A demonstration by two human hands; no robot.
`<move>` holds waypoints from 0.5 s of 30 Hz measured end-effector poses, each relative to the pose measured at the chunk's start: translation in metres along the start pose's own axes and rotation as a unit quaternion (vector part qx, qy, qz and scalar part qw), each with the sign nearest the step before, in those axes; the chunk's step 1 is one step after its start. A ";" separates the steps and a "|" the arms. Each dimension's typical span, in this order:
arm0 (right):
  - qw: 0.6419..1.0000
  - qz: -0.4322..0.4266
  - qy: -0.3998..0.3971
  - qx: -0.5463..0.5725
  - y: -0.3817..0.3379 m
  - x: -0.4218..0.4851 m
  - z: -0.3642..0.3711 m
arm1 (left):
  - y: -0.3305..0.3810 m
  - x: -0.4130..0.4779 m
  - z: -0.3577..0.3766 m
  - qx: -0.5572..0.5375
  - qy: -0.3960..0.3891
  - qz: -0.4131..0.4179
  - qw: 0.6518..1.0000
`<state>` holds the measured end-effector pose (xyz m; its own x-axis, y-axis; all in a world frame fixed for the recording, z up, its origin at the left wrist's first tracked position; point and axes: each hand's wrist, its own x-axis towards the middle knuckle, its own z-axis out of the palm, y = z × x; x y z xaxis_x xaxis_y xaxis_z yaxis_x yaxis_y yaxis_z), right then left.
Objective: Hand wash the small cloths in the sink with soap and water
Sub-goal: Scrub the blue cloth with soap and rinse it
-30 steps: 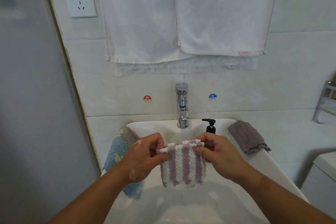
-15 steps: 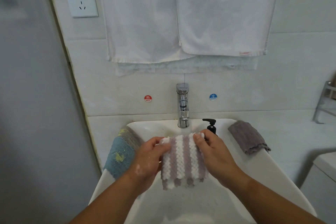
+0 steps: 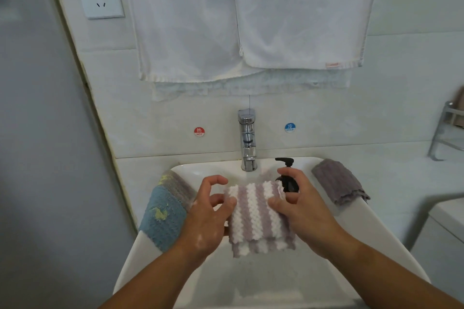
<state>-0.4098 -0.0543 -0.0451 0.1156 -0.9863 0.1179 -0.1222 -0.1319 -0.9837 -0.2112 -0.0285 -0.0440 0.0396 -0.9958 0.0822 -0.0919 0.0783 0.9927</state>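
Since the earlier frames the striped cloth (image 3: 258, 218) has dropped from its upright spread to a tilted, folded lie between the hands, and the left forefinger has lifted off it.

On the far left rim of the sink (image 3: 376, 233) a blue cloth (image 3: 163, 211) with yellow marks hangs over the edge. Just beside it the left hand (image 3: 208, 218) has its fingers curled, with one fingertip on the striped cloth's left edge and another digit showing beneath it, so it pinches that edge. The cloth hangs above the basin, in front of the chrome faucet (image 3: 248, 143).

The right hand (image 3: 301, 211) grips the cloth's right side, thumb on top and fingers curled behind the upper corner, close to the black soap pump (image 3: 286, 175). Further right a grey cloth (image 3: 336, 180) lies folded over the sink's right rim.
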 end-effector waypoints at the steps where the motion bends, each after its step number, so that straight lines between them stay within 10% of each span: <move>1: 1.000 -0.017 0.003 -0.016 -0.001 -0.002 -0.003 | 0.000 -0.002 -0.002 -0.008 -0.019 0.001 1.000; 15: 0.977 0.000 -0.135 -0.167 0.004 -0.034 -0.088 | 0.000 -0.007 0.045 0.023 -0.159 -0.029 0.987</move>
<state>-0.5009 -0.0300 -0.0407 0.3662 -0.9300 0.0329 -0.4319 -0.2011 -0.8792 -0.2567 -0.0238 -0.0482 -0.2681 -0.9633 -0.0137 -0.1432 0.0258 0.9894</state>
